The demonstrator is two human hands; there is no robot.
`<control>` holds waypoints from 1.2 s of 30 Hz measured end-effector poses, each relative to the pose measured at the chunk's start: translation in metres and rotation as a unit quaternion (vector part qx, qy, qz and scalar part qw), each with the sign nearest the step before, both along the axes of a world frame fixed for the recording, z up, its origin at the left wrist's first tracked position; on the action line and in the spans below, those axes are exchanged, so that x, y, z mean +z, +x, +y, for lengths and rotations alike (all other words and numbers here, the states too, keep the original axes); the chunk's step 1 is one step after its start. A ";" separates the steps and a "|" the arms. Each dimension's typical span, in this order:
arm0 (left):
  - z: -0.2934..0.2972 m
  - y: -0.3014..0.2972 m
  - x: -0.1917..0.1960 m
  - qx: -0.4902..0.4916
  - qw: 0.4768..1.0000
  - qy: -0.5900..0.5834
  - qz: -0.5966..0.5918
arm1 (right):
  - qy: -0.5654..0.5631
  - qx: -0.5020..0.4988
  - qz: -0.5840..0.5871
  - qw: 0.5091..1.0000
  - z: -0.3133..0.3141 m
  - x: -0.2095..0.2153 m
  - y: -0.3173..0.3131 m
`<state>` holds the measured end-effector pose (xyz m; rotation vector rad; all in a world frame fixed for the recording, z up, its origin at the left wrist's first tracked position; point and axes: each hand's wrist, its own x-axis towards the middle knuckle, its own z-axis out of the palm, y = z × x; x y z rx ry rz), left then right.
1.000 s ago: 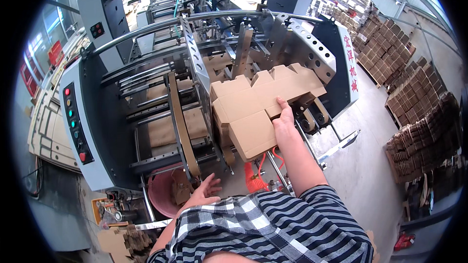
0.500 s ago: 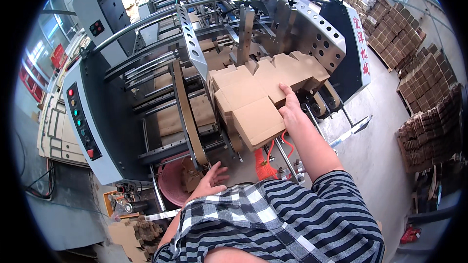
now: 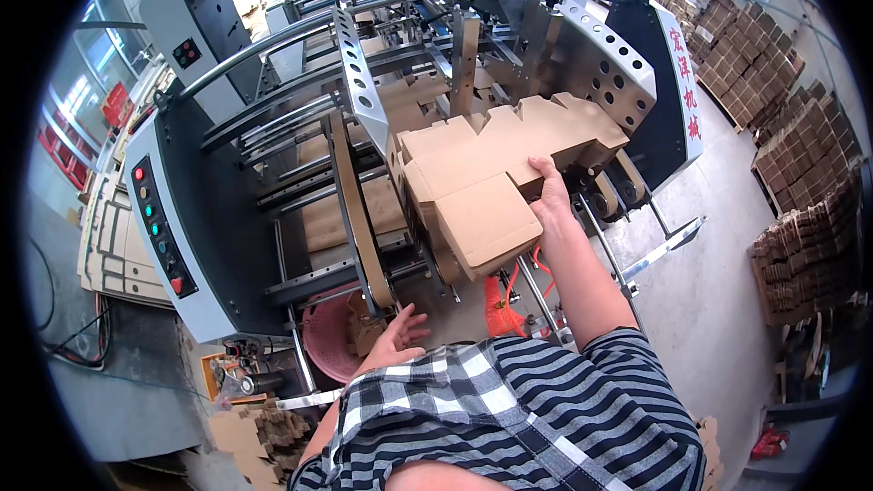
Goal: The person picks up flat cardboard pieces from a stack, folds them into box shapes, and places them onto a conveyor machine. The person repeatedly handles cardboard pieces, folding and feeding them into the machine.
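Note:
A stack of brown flat die-cut cardboard blanks (image 3: 486, 150) lies at the outlet end of the machine, between two perforated metal side plates. My right hand (image 3: 551, 193) grips the stack at its notched near-right edge. One digit rests on top of the board, and the other fingers are hidden by the cardboard. My left hand (image 3: 400, 336) is held low near my body with fingers apart and nothing in them. It is just below the near end of a tan conveyor belt (image 3: 355, 218).
A control panel (image 3: 159, 227) with lit buttons is on the machine's left side. Below the belt stands a pink basket (image 3: 323, 345) holding cardboard scraps. An orange hose (image 3: 502, 314) hangs under the stack. Piles of cardboard (image 3: 805, 264) stand along the right.
The whole view has shifted slightly to the right. My right hand keeps its place on the cardboard blanks, and my left hand stays open at nearly the same spot.

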<state>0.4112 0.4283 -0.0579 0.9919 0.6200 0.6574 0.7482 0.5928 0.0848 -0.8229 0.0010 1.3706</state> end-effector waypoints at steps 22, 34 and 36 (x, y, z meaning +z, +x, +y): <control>0.000 -0.004 -0.003 0.023 1.000 0.001 0.016 | -0.026 -0.053 -0.005 0.998 0.035 -0.015 -0.012; 0.007 -0.008 -0.012 0.030 0.999 -0.007 0.019 | -0.030 -0.051 -0.002 0.998 0.097 -0.024 -0.012; 0.010 -0.010 -0.018 0.027 1.000 -0.005 0.003 | -0.044 -0.045 -0.008 0.998 0.103 -0.021 -0.013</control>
